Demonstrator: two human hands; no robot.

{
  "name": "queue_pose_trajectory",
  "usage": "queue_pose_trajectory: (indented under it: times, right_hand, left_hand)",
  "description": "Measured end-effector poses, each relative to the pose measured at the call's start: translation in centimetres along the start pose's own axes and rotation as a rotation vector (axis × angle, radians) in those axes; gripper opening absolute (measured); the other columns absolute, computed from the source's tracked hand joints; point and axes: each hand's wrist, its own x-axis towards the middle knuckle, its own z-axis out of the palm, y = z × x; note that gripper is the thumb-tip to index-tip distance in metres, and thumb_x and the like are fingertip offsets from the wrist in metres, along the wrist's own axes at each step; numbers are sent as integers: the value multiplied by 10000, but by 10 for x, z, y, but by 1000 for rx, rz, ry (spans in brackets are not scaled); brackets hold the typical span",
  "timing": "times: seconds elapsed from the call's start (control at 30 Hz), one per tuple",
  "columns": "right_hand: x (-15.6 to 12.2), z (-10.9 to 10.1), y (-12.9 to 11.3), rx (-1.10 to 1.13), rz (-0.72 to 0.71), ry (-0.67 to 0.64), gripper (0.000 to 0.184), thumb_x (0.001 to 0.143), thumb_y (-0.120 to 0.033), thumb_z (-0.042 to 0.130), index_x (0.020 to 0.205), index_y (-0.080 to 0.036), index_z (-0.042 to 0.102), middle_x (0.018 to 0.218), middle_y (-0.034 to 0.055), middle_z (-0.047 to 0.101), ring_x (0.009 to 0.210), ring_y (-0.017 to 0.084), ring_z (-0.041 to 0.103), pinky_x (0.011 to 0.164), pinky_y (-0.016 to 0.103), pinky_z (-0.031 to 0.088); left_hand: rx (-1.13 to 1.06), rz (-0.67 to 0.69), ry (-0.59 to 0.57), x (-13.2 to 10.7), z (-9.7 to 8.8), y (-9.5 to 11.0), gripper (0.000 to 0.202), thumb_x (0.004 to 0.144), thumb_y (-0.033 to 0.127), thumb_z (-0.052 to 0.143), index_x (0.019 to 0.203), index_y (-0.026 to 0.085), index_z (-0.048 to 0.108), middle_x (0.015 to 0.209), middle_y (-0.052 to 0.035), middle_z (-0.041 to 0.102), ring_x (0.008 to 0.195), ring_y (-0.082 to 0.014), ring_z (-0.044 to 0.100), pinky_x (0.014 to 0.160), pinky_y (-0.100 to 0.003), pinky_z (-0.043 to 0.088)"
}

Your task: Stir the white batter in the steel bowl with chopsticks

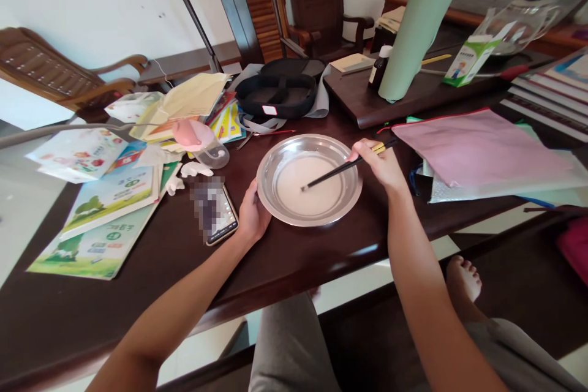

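Observation:
A shallow steel bowl (351, 196) holding a white liquid stands on the dark wooden table (294, 257). My right hand (379, 162) is closed on a pair of dark chopsticks (333, 173) whose tips dip into the liquid near the bowl's middle. My left hand (252, 215) rests against the bowl's left rim, fingers curled against it. A phone (215, 211) lies just left of that hand.
Children's books (108, 196) and papers pile up on the left, with a pink cup (202, 141). A black lunch tray (278, 95) sits behind the bowl. A green flask (416, 30), small bottle (380, 67), carton (473, 60) and pink folder (478, 147) lie right. Wooden chairs stand behind.

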Motion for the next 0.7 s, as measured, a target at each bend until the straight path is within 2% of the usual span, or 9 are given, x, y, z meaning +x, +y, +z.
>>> queue_pose_trajectory:
  times: [0.07,0.17,0.2,0.33,0.4,0.5,0.57,0.7]
  right_hand:
    - [1,-1,1,-22,-7,30,498,818,-704,703,623,-246,682,673,14,728,750,218,728,819,367,572]
    - [2,-3,2,25,-5,189,531,836,-711,675,572,-251,634,561,-7,656,643,207,701,751,365,576]
    - [1,-3,1,43,-2,203,544,841,-712,666,557,-250,621,538,-9,637,617,204,692,727,362,573]
    - [0,0,-3,9,7,22,534,812,-728,687,585,-245,663,623,16,701,691,217,715,758,361,568]
    - [1,1,-3,-27,-2,5,519,796,-735,698,609,-251,681,657,18,722,740,226,726,801,370,569]
    - [2,-2,0,-16,-7,172,537,816,-739,671,581,-257,647,571,0,661,679,219,711,781,372,570]
    - [2,-4,1,22,5,222,559,835,-736,650,555,-253,623,525,-8,617,612,208,689,733,364,567]
    - [0,-1,-2,3,9,14,514,827,-705,688,599,-244,677,626,17,701,689,218,715,757,360,568]
  left_hand:
    - [4,2,-4,0,0,0,294,856,466,709,1022,225,739,1132,-50,775,1262,-327,636,1075,-470,514]
    - [0,0,-2,0,0,-1,298,854,467,710,1027,226,737,1128,-49,776,1255,-325,640,1075,-470,514]
    - [-2,-3,1,0,0,0,297,854,465,711,1027,225,736,1128,-49,776,1256,-324,640,1077,-469,512]
    - [10,-7,-7,0,-1,0,286,863,468,704,1017,230,733,1144,-52,773,1265,-324,636,1081,-470,507]
    - [11,-3,-11,0,-1,0,287,863,473,702,1013,230,736,1141,-54,774,1261,-328,638,1079,-473,508]
    - [2,-1,-5,0,-1,-1,290,860,469,705,1018,228,740,1133,-54,777,1254,-327,642,1072,-473,512]
    - [2,-1,0,1,-2,-1,293,861,462,708,1030,225,741,1141,-54,776,1257,-323,640,1072,-467,513]
    - [-4,1,8,1,-1,-1,290,857,458,714,1025,223,745,1125,-50,778,1266,-317,634,1084,-457,508]
